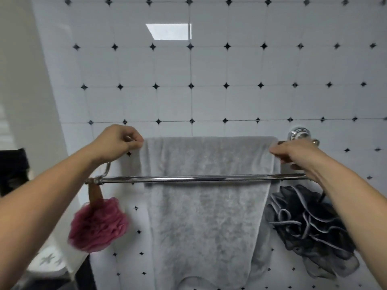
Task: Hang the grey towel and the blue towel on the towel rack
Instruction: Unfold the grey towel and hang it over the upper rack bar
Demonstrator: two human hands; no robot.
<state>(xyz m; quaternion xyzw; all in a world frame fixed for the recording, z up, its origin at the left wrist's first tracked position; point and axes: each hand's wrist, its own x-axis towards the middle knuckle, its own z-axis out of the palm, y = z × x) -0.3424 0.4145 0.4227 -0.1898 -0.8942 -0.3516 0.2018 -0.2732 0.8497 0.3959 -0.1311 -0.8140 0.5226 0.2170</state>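
Head view: tiled wall (209,80); grey towel (205,206) draped over rear bar of towel rack (199,178); black loofah (310,227); pink loofah (98,225); left hand (117,143), right hand (293,152) pinching towel's top corners.

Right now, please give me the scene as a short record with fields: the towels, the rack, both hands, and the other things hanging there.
grey towel: draped over the rear bar, hanging down behind the front bar
blue towel: not in view
towel rack: front bar bare in the middle
left hand: pinching the towel's upper left corner
right hand: pinching the towel's upper right corner
pink bath sponge: hanging from the rack's left end
dark bath sponge: hanging at the rack's right end
wall: white tiles with small black diamonds
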